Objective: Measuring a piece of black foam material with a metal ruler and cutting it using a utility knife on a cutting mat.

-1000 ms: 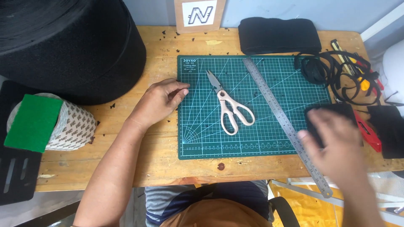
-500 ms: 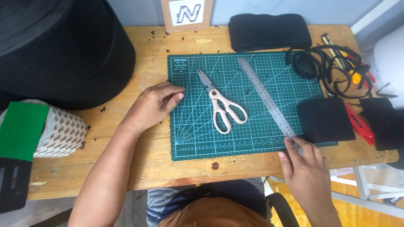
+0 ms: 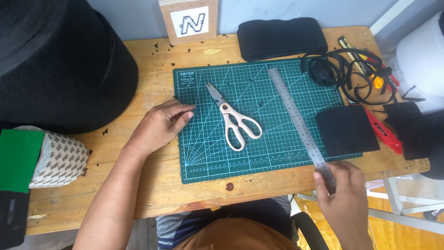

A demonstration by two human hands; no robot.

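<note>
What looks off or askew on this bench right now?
The steel ruler lies diagonally across the cutting mat, off its grid, with its near end past the mat's edge under the right hand. Small dark scraps litter the table. Scissors lie shut; left hand rests at the mat's edge.

One green cutting mat (image 3: 259, 153) was counted on the wooden bench (image 3: 152, 185). One pair of scissors (image 3: 233, 120) with pale handles and one steel ruler (image 3: 298, 122) were recorded on the mat. One black square patch (image 3: 347, 130) was noted at the mat's right edge. One folded black cloth (image 3: 282, 37) and one tangle of black straps (image 3: 342, 74) were counted behind it. One red cutter (image 3: 384, 132) was seen. Two hands, the left hand (image 3: 159, 127) and the right hand (image 3: 347, 196), were counted.
</note>
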